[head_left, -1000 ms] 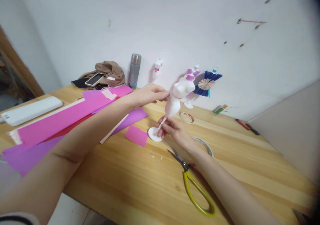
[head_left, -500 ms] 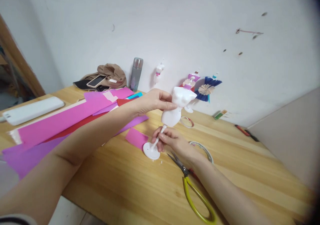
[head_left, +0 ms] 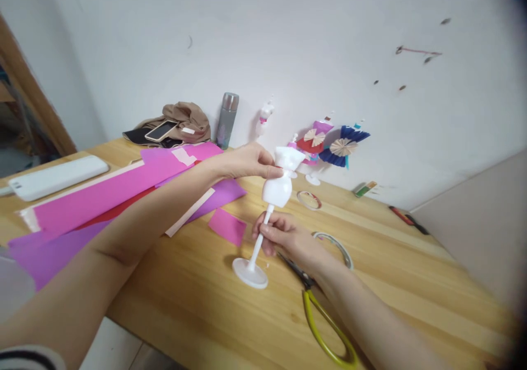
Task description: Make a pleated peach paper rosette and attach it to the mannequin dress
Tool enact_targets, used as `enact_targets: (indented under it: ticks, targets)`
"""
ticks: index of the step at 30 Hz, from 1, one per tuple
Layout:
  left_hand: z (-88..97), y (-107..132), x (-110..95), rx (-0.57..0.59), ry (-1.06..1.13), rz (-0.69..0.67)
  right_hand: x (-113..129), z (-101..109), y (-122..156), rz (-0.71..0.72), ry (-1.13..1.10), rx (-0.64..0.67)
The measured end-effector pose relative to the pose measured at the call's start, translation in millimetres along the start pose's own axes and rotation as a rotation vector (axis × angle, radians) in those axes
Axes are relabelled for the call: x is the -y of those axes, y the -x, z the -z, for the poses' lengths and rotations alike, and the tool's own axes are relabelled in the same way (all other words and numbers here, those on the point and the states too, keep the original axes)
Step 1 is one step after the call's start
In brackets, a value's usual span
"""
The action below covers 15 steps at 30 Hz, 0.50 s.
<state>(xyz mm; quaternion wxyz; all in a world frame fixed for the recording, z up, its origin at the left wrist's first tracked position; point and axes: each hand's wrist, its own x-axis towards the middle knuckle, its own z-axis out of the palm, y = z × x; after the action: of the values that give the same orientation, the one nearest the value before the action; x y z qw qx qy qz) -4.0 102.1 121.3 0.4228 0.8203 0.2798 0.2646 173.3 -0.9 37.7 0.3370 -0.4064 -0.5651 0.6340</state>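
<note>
A small white mannequin [head_left: 277,192] on a thin stem with a round base is held between both hands, leaning a little to the right at its top. My left hand [head_left: 253,161] pinches it at the waist from the left. Lower down, my right hand [head_left: 284,233] has its fingers closed round the stem. The base seems to be just at or above the table; I cannot tell whether it touches. A pink paper square [head_left: 228,226] lies left of the stem. Scissors [head_left: 325,326] with yellow handles lie partly under my right forearm.
Pink, purple and red paper sheets [head_left: 99,194] spread over the left of the table. Tape rolls [head_left: 335,244] lie to the right. Behind stand a grey flask [head_left: 226,120] and dressed mannequins [head_left: 345,146]. A white device [head_left: 60,177] and a phone [head_left: 162,130] are at the left.
The mannequin has turned and become more upright, its base tipping downward and nearer to me. Both hands keep hold of it. My left hand has shifted slightly left with its waist.
</note>
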Motion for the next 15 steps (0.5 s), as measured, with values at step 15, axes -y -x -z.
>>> enact_targets:
  ticks: [15]
  targets:
    - [-12.5,-17,73,0.470,-0.657,0.352,-20,36,-14,-0.367,0.113,0.024]
